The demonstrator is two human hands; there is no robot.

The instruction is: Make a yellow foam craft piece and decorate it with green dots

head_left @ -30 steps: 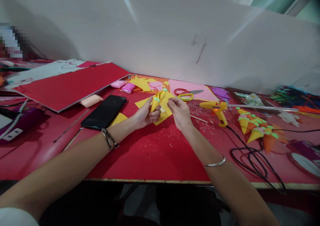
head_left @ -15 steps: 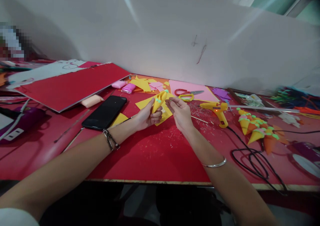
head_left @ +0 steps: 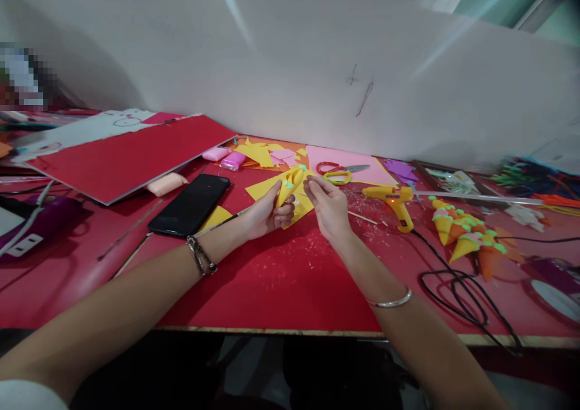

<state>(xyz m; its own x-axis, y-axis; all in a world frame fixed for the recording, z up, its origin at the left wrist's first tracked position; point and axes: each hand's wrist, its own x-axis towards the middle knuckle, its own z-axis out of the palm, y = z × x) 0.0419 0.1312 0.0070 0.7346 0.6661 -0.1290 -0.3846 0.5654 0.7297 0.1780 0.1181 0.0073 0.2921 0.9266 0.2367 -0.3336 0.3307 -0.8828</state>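
Note:
My left hand [head_left: 270, 211] is closed around a yellow paper cone [head_left: 287, 191] with its wide end up. Light green bits show on the cone near its rim. Just right of the cone is my right hand [head_left: 327, 205], thumb and fingertips pinched together; whatever they hold is too small to make out. Beneath both hands lies yellow paper [head_left: 259, 188] on the red tabletop [head_left: 290, 295]. Behind my right hand are scissors [head_left: 338, 174] with red and yellow handles.
A black phone [head_left: 190, 205] lies left of my hands. To the right rests a yellow glue gun [head_left: 393, 201] with its cord [head_left: 453, 289] looped near the front edge. Several finished paper cones [head_left: 466, 235] sit beyond it. A red board [head_left: 136, 156] stands back left.
My right hand has shifted very slightly right, away from the cone. My left hand keeps hold of the cone in nearly the same place.

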